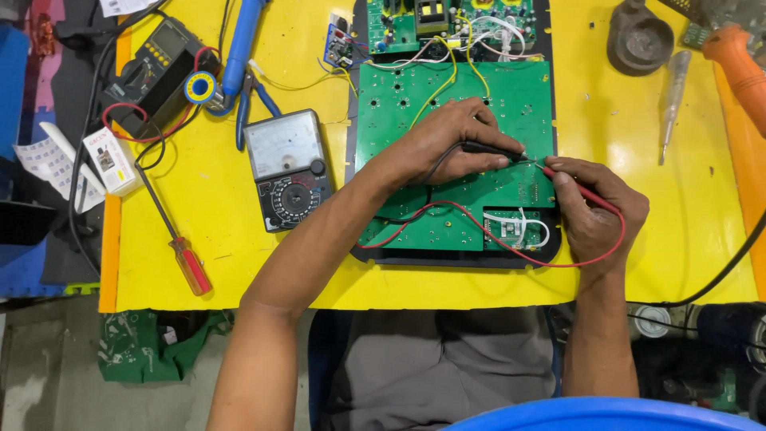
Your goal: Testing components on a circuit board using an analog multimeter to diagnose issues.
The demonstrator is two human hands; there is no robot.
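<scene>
Fingers of left hand (447, 144) pinch the black probe (491, 149), lying left-to-right, its tip meeting the red probe (578, 190) pinched in right hand (594, 209) over the green circuit board (415, 104).

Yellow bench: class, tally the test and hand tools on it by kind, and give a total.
Meters: 2, analog and digital
Probes: 2, black in left hand, red in right hand
Screwdrivers: 2, red-handled and clear tester
Pliers: 1
Total: 7
</scene>
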